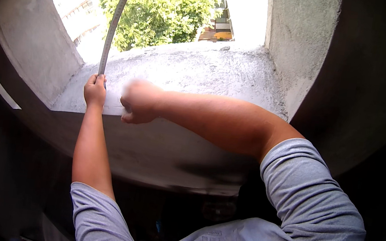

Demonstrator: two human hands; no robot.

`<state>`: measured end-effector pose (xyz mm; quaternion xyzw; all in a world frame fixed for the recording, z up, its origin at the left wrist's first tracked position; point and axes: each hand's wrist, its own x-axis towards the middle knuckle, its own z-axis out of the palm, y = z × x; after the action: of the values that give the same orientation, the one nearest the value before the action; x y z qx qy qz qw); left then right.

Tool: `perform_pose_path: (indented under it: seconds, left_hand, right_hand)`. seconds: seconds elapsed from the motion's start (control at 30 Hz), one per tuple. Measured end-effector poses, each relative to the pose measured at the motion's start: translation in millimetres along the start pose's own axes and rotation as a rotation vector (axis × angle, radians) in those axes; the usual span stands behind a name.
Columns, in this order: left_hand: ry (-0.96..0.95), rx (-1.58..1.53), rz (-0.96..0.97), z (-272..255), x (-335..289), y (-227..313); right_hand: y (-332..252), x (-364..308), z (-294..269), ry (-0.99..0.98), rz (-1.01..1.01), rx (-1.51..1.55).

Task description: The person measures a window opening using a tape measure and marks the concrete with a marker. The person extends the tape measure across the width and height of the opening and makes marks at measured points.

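A long, narrow, grey strip of measuring tape or ruler [116, 21] rises from the person's left hand [95, 91] in front of a bright window opening. Its long axis runs nearly upright, from the hand to the top edge of the view, where it is cut off; the upper part bows and leans to the right. The lower end sits at the left hand, whose fingers are wrapped around it just above the front edge of a pale, rough, whitewashed sill [195, 69]. The bare right hand [142, 102] hovers near, to the right of the left hand and apart from the strip, its forearm reaching across from the right. Its fingers look curled inward, but blur covers part of them, so I cannot tell whether they are closed around anything. Behind the strip stands a leafy green tree [154, 6], and a rough grey plaster wall [300, 42] frames the opening at right. Fine marks run along the strip, too small to read. The person's grey-blue short-sleeved shirt [319, 207] bears a faint print on the chest.
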<state>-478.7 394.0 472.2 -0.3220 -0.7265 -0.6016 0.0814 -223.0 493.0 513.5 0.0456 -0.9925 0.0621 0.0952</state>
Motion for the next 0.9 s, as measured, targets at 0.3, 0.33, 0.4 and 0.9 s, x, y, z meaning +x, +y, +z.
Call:
perform_pose_path:
  seconds: [0.3, 0.33, 0.4, 0.9]
  left_hand:
    - [-0.018, 0.022, 0.001, 0, 5, -2]
    - [-0.025, 0.036, 0.002, -2, 6, -4]
    - [-0.028, 0.027, 0.006, -3, 7, -6]
    - [-0.032, -0.011, 0.000, -3, 7, -8]
  right_hand:
    - [5, 1, 13, 0.097, -0.003, 0.009]
    - [4, 1, 13, 0.101, 0.000, 0.015]
    - [5, 0, 12, 0.106, -0.008, 0.026]
    - [5, 2, 11, 0.079, -0.012, 0.056]
